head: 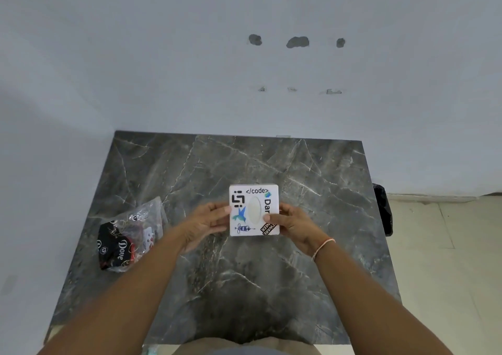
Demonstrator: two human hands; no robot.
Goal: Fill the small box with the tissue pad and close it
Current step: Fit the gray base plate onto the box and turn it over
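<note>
A small white square box (254, 210) covered in stickers sits at the middle of the dark marble table (244, 278). Its top has an oval opening with pale tissue showing in it. My left hand (210, 223) grips the box's left side. My right hand (294, 223) grips its right side, with the thumb over the stickers near the front right corner. The lid looks flush on the box.
A crinkled clear and black plastic wrapper (130, 236) printed "Dove" lies on the table's left part. A black bag (383, 209) stands on the floor past the table's right edge. A pale wall rises behind the table's far edge.
</note>
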